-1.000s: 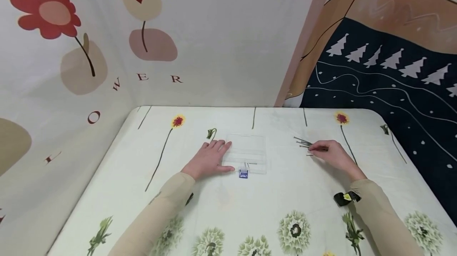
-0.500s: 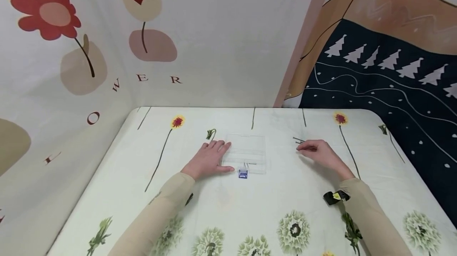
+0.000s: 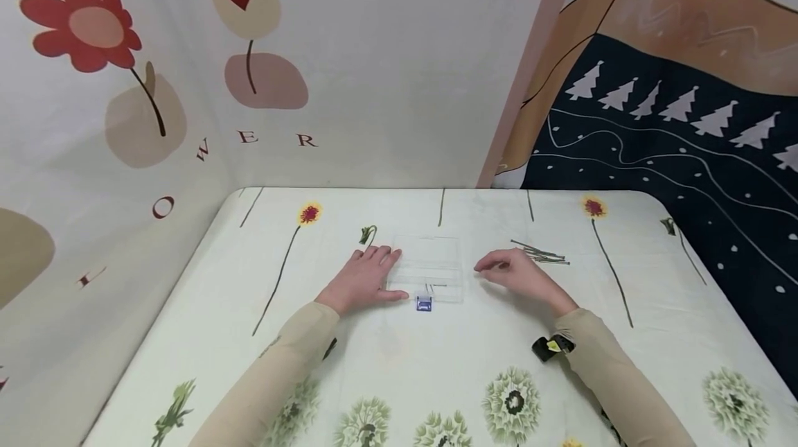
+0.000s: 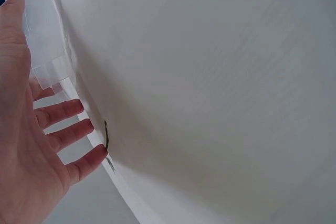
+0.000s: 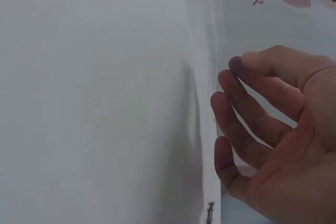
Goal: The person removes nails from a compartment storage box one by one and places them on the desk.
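A clear plastic compartment box [image 3: 430,270] lies on the table with a small blue tab [image 3: 424,303] at its front edge. A few thin nails [image 3: 439,285] are in its front part. My left hand [image 3: 364,279] rests at the box's left side, thumb and fingers spread; the left wrist view shows its straight fingers beside the clear plastic [image 4: 44,30]. Just right of the box is my right hand [image 3: 517,277], thumb and index fingertips pinched together [image 5: 242,62]; the nail between them is hidden. Behind it lies a loose pile of long nails [image 3: 542,253].
A white cloth [image 3: 399,371] printed with flowers covers the table. Patterned fabric [image 3: 399,86] hangs along the back and left, and dark fabric with white trees [image 3: 673,149] hangs at the right.
My right hand has moved left from the nail pile to beside the box, uncovering the pile. A separate nail near the pile no longer shows. My left hand has stayed at the box.
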`<control>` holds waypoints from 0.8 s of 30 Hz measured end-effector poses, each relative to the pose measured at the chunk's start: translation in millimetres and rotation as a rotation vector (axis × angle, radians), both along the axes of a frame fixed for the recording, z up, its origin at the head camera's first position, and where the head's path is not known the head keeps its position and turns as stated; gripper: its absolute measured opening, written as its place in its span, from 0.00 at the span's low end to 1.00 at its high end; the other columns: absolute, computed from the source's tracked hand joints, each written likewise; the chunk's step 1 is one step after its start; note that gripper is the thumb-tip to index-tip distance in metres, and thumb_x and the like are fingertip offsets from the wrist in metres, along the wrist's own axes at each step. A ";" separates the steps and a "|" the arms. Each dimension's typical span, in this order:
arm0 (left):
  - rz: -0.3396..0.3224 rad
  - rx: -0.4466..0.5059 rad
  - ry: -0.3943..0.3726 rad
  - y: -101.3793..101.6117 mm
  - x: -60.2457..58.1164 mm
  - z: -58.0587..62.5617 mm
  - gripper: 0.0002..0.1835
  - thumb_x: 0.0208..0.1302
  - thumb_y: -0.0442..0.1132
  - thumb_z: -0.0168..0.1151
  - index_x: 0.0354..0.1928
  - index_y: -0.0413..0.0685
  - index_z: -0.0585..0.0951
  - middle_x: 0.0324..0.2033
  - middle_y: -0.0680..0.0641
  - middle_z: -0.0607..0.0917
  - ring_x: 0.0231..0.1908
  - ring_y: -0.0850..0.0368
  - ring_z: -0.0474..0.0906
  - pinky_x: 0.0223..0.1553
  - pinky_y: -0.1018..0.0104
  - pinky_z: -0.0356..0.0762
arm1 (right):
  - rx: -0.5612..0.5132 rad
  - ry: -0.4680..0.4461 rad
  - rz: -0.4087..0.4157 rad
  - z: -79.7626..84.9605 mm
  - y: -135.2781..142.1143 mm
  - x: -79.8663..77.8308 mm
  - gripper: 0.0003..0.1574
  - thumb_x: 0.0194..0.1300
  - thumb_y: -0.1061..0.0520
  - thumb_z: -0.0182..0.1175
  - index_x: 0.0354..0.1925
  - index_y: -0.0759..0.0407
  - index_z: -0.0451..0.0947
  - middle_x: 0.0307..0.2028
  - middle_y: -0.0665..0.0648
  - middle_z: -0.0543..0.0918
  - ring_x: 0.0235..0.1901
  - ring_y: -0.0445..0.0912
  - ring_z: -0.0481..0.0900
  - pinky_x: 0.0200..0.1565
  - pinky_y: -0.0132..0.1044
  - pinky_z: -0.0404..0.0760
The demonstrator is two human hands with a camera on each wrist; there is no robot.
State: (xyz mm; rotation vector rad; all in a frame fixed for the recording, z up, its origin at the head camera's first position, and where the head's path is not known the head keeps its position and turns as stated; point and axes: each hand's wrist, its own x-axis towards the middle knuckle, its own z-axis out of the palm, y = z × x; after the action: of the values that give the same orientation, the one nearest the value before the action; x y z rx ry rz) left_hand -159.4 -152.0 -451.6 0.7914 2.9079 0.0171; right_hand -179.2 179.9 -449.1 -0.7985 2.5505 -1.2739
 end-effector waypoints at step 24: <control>0.012 -0.007 -0.020 0.7 -1.6 0.5 0.51 0.59 0.75 0.48 0.74 0.47 0.59 0.67 0.42 0.65 0.66 0.44 0.60 0.63 0.43 0.56 | 0.189 0.159 0.104 4.6 -50.1 31.3 0.17 0.60 0.61 0.63 0.48 0.59 0.85 0.57 0.65 0.70 0.55 0.60 0.64 0.54 0.55 0.64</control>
State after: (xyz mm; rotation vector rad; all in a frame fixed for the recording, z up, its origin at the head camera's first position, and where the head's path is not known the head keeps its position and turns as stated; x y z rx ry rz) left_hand -161.1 -151.3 -451.1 0.7689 2.8924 0.0156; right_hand -147.9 129.8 -444.5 -1.0115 2.6615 -0.9566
